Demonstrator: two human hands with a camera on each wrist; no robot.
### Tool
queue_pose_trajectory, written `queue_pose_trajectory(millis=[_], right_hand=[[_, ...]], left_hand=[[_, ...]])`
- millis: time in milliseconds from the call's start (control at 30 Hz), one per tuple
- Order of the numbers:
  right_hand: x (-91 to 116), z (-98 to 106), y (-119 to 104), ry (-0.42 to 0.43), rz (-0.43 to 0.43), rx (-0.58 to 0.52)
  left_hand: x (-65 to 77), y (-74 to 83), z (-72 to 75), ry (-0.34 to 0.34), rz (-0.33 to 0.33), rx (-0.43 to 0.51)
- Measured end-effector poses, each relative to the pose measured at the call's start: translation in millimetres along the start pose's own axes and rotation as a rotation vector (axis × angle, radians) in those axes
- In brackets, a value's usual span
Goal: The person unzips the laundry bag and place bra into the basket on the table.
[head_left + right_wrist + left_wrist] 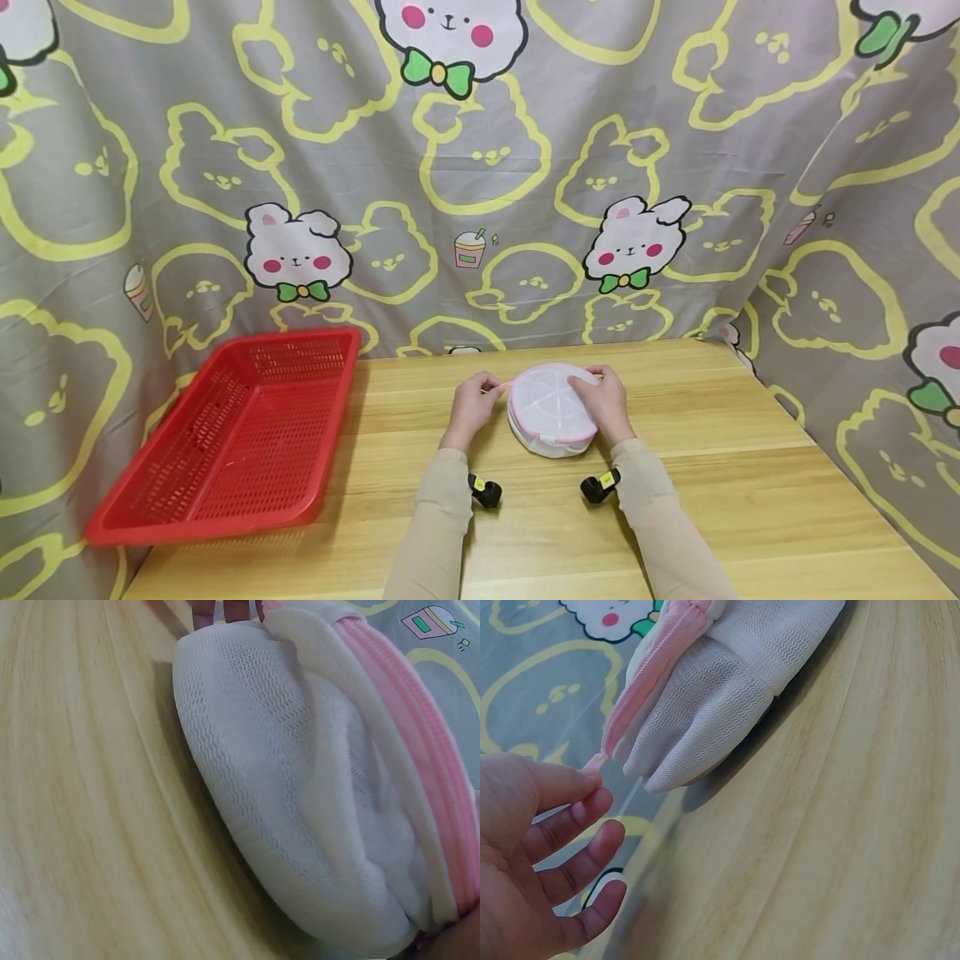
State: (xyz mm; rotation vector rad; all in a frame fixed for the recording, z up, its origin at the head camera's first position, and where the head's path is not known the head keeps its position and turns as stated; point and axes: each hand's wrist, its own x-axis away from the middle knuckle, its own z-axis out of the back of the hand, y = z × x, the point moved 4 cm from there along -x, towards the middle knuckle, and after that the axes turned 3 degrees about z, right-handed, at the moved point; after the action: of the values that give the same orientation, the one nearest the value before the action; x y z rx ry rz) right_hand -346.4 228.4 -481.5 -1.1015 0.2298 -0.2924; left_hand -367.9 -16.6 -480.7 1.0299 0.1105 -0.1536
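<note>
A round white mesh laundry bag with a pink zipper lies on the table in front of me. Between thumb and forefinger, my left hand pinches a small pink tab at the zipper's end, on the bag's left side. The other left fingers are spread apart, off the bag. On the opposite side, my right hand grips the bag's edge with its thumb on the top panel. In the right wrist view the soft mesh side wall bulges below the pink zipper band.
A red plastic basket with slotted sides stands at the left of the wooden table. Behind the table and along its sides hangs a grey curtain with cartoon prints. A black camera is strapped to each wrist.
</note>
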Motion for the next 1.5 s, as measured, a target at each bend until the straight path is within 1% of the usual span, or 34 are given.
queue_pose_trajectory(millis=[233,600,833,1033,1267,1367,1500], right_hand=[[0.3,0.1,0.0,0.0,0.002,0.001],[0.9,0.7,-0.1,0.003,-0.014,-0.001],[0.9,1.1,-0.5,0.014,-0.016,0.002],[-0.4,1.1,0.9,0.024,-0.019,0.006],[-2.0,0.5,1.5,0.0,-0.013,0.016],[-1.8,1.9,1.0,-0.018,-0.019,0.004],[-2.1,4.3,0.9,-0.016,-0.032,-0.016]], left_hand=[[0.3,0.8,0.7,0.005,-0.008,-0.003],[0.0,0.1,-0.6,-0.004,0.0,-0.008],[0.2,0.7,-0.7,0.01,-0.022,-0.02],[-0.4,0.6,-1.2,0.01,-0.022,-0.015],[-1.9,-2.1,-0.7,0.009,0.002,0.015],[-1.7,-2.3,0.1,0.013,0.003,0.023],[-1.8,-1.4,1.3,0.021,-0.002,0.027]])
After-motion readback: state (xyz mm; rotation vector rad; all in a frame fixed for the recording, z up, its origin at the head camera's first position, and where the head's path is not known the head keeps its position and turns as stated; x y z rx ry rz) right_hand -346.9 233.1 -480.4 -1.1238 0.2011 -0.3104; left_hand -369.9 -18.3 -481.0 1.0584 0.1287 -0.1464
